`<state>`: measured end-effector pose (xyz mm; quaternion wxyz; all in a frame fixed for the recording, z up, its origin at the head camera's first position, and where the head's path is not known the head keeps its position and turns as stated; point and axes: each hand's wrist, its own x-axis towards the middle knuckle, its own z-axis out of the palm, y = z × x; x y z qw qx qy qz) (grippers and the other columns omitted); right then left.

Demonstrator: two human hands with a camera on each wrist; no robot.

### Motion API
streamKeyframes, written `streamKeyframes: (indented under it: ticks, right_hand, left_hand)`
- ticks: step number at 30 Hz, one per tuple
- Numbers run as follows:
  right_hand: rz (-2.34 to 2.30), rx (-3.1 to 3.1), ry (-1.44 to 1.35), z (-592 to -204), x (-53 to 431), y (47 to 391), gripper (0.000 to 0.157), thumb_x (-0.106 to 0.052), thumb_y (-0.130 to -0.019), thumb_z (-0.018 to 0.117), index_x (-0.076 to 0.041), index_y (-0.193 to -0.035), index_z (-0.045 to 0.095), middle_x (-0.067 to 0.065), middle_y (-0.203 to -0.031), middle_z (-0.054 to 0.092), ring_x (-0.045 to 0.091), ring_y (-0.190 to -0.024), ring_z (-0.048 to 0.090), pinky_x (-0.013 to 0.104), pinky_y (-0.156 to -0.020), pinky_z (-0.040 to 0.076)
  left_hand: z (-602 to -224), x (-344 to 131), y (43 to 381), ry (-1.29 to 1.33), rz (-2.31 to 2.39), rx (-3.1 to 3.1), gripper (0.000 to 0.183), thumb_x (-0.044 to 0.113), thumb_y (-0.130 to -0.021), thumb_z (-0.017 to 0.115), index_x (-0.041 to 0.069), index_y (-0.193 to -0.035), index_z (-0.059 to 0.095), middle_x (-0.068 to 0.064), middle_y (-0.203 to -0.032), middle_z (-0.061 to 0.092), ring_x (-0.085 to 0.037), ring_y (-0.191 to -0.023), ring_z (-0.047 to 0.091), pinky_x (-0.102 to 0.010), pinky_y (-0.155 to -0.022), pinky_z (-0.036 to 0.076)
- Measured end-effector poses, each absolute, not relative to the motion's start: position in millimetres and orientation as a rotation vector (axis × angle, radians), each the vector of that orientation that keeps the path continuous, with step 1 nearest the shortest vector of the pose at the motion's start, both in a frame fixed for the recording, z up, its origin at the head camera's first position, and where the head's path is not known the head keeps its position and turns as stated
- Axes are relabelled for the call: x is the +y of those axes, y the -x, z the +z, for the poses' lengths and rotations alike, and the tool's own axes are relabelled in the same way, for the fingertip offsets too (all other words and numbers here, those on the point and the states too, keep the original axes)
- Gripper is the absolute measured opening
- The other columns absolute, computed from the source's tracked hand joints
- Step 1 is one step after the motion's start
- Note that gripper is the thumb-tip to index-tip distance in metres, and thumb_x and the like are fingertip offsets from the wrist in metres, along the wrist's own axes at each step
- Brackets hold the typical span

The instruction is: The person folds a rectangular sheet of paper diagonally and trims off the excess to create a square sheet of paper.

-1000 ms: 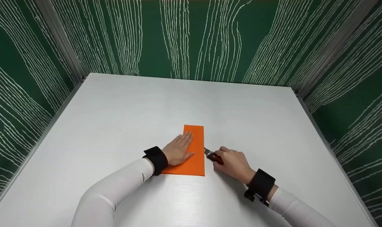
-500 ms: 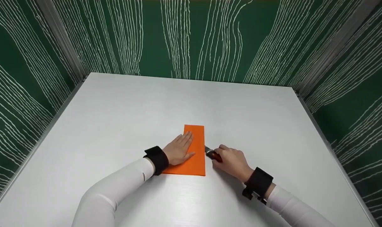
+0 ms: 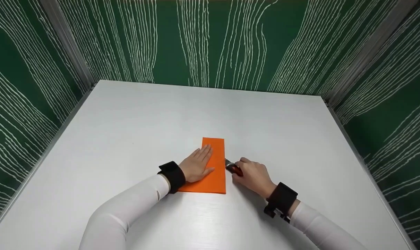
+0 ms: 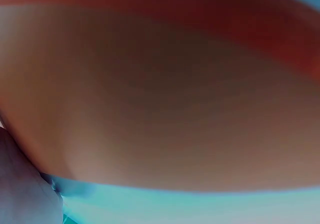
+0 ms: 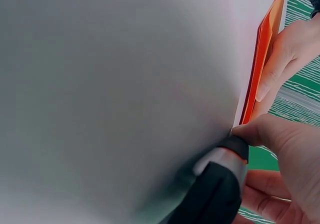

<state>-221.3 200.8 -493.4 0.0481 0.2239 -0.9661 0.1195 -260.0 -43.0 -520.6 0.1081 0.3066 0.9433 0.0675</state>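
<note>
An orange paper piece (image 3: pixel 216 173), which looks folded in layers in the right wrist view, lies on the white table. My left hand (image 3: pixel 196 165) rests flat on it with fingers stretched out, covering its left part. In the left wrist view the hand fills most of the picture, blurred, with an orange strip above. My right hand (image 3: pixel 253 175) grips a knife (image 3: pixel 234 169) with a reddish-brown handle and a metal front end. The knife's tip is right at the right long edge of the paper. In the right wrist view a black and silver part (image 5: pixel 220 179) of the held tool shows under the thumb.
The white tabletop (image 3: pixel 161 114) stretches around the paper on all sides. Green panels (image 3: pixel 227 45) with white wavy lines stand behind it and at both sides, joined by grey metal posts (image 3: pixel 66 38). Both wrists wear black bands (image 3: pixel 282 198).
My right hand has shifted slightly forward and to the left, the knife's tip moving a little up along the paper's right edge. The left hand and the paper stay in place.
</note>
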Motion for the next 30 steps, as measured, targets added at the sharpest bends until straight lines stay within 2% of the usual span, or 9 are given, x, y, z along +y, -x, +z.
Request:
streamKeyframes:
  ticks: [9, 23, 30]
  right_hand:
    - [0.380, -2.948, -0.660, -492.5, 199.9, 229.3, 0.018, -0.021, -0.085, 0.079, -0.004, -0.091, 0.073, 0.003, -0.077, 0.057, 0.014, -0.059, 0.048, 0.028, -0.053, 0.037]
    - [0.390, -2.974, -0.625, -492.0, 198.6, 244.5, 0.019, -0.021, -0.086, 0.078, -0.004, -0.090, 0.072, 0.004, -0.077, 0.056, 0.016, -0.060, 0.048, 0.027, -0.053, 0.033]
    - [0.375, -2.949, -0.609, -492.7, 197.4, 250.9, 0.017, -0.020, -0.086, 0.078, -0.005, -0.087, 0.071, 0.005, -0.075, 0.056, 0.016, -0.058, 0.049, 0.028, -0.051, 0.035]
  left_hand:
    - [-521.9, -42.9, 260.8, -0.902, 0.182, 2.775, 0.075, 0.049, -0.111, 0.030, 0.001, -0.164, 0.009, -0.016, -0.174, 0.006, -0.028, -0.164, 0.007, -0.043, -0.134, 0.011]
    - [-522.8, -43.0, 260.3, -0.904, 0.195, 2.773, 0.074, 0.048, -0.111, 0.029, 0.002, -0.165, 0.008, -0.015, -0.175, 0.006, -0.027, -0.164, 0.006, -0.042, -0.134, 0.012]
    - [-512.6, -43.1, 256.3, -0.885, 0.261, 2.748, 0.073, 0.045, -0.111, 0.032, 0.000, -0.164, 0.012, -0.017, -0.174, 0.009, -0.029, -0.164, 0.010, -0.043, -0.134, 0.013]
